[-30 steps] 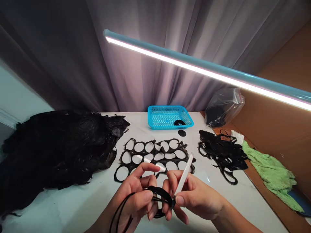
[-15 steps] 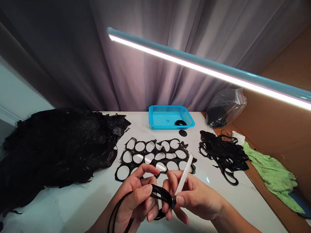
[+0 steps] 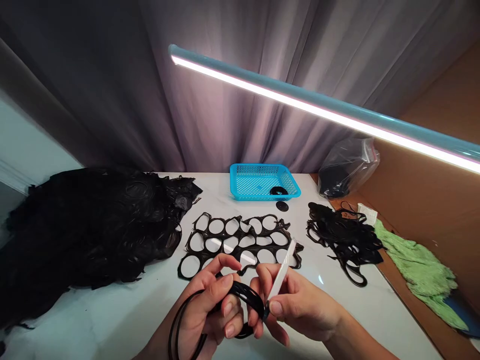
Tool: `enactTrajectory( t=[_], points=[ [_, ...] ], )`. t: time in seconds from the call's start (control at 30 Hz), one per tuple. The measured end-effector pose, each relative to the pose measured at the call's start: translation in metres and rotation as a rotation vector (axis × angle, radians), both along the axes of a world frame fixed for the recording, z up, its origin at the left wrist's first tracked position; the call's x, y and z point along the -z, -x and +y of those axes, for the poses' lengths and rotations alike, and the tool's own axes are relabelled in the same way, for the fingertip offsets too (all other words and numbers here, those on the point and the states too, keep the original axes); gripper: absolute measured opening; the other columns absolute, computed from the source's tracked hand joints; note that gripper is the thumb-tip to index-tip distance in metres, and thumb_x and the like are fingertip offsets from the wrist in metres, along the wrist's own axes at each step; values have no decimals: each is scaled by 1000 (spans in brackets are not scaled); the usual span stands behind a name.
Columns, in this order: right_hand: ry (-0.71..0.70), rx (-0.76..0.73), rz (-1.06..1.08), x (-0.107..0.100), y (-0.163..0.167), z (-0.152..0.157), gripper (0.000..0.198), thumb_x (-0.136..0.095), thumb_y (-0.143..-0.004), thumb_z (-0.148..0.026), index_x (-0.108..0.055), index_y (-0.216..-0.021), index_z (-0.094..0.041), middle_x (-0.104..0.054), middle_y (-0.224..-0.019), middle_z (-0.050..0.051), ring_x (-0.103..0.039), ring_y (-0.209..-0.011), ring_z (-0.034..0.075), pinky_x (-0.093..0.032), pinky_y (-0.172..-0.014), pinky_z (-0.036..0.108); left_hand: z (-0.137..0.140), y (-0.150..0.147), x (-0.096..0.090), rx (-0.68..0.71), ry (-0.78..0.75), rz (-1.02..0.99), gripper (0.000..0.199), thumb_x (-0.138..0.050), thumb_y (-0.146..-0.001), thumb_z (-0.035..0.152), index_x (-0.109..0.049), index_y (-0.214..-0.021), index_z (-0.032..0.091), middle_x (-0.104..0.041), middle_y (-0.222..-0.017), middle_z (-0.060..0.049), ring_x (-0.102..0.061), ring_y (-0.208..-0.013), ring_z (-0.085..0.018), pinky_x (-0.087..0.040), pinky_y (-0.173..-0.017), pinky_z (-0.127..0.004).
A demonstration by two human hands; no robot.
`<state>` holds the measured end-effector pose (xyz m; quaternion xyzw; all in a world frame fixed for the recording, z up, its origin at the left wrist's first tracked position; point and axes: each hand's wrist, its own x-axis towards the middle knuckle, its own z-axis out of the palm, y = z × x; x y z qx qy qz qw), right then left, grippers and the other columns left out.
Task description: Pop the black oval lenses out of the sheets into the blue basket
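My left hand [image 3: 206,305] is closed on a bunch of thin black rubber rings [image 3: 250,296]. Several of the rings loop over its fingers and hang down past the wrist. In my right hand [image 3: 305,307] is a slim white tool [image 3: 282,274], slanting up and to the right. Its lower end meets the right side of the rings, between thumb and fingers. I cannot make out the tool's exact kind, as the fingers cover its lower end.
Black sheets with round holes [image 3: 240,243] lie just beyond my hands. A large black heap [image 3: 93,225] covers the left side; a smaller black pile [image 3: 345,235] is at right. Behind stand a blue basket [image 3: 234,187], a black disc [image 3: 282,206] and a clear bag [image 3: 348,165].
My left thumb has slid slightly left along the rings, and its fingers have curled in a little. The white tool has shifted slightly left and down with my right hand.
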<state>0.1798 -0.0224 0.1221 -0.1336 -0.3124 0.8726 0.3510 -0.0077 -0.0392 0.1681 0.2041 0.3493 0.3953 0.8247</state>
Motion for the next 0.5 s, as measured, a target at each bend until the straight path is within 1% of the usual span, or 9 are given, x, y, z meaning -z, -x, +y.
enactTrajectory(
  t=[0.1,0.17,0.2,0.23,0.3,0.37,0.4,0.43,0.5],
  points=[
    [-3,-7,-14,-1,1,-2,31,-77,-77,-26,-47,-79,-18,-67,-80,5,-69,-69,16,-44,-41,14,0,-2,2,-5,-1,7,17,-65,-91,35,-59,-101,22,-45,-58,7,-46,-51,-10,-44,-68,-33],
    [-10,37,-68,-2,0,-1,30,-77,-77,-28,-49,-79,-18,-66,-87,6,-67,-70,15,-46,-45,17,1,0,3,-34,-29,8,26,-72,-85,39,-62,-103,22,-54,-63,4,-49,-55,-10,-44,-68,-31],
    [-33,92,-128,-1,-2,1,29,-76,-77,-29,-50,-78,-18,-66,-94,8,-66,-73,15,-48,-50,20,2,4,4,-68,-52,10,31,-77,-80,39,-64,-104,23,-60,-69,2,-50,-55,-9,-44,-67,-28],
    [-70,168,-223,2,-5,4,26,-74,-79,-31,-52,-79,-18,-66,-100,9,-65,-79,16,-50,-58,23,3,9,5,-118,-78,20,36,-81,-75,37,-66,-105,24,-66,-77,0,-49,-55,-8,-44,-65,-25],
    [-199,393,-521,14,-16,17,22,-69,-83,-34,-54,-77,-18,-65,-110,10,-62,-91,18,-49,-74,30,7,26,7,-247,-142,75,41,-85,-69,29,-69,-107,29,-72,-96,-2,-44,-50,-4,-43,-59,-21],
    [-367,674,-897,35,-32,37,24,-64,-86,-36,-53,-72,-19,-64,-110,9,-58,-99,22,-45,-81,33,13,42,13,-337,-219,194,42,-80,-70,23,-70,-110,34,-74,-100,-1,-38,-42,-2,-42,-54,-20],
    [-454,813,-1057,47,-41,48,25,-62,-86,-36,-52,-70,-19,-64,-109,9,-57,-104,24,-43,-84,35,16,48,18,-330,-269,276,40,-75,-74,23,-70,-112,34,-74,-96,-1,-34,-38,-2,-42,-53,-21],
    [-516,935,-1176,59,-49,59,24,-59,-88,-36,-52,-71,-20,-64,-107,9,-56,-104,25,-42,-84,35,19,50,24,-278,-331,372,38,-70,-77,23,-70,-114,33,-75,-90,-1,-34,-36,-2,-42,-50,-22],
    [-629,1047,-1313,80,-63,81,21,-51,-91,-35,-51,-76,-20,-64,-106,9,-58,-98,24,-42,-81,35,24,43,42,-104,-500,631,35,-58,-85,23,-69,-118,27,-74,-83,-3,-44,-40,-7,-39,-46,-22]
  ],
)
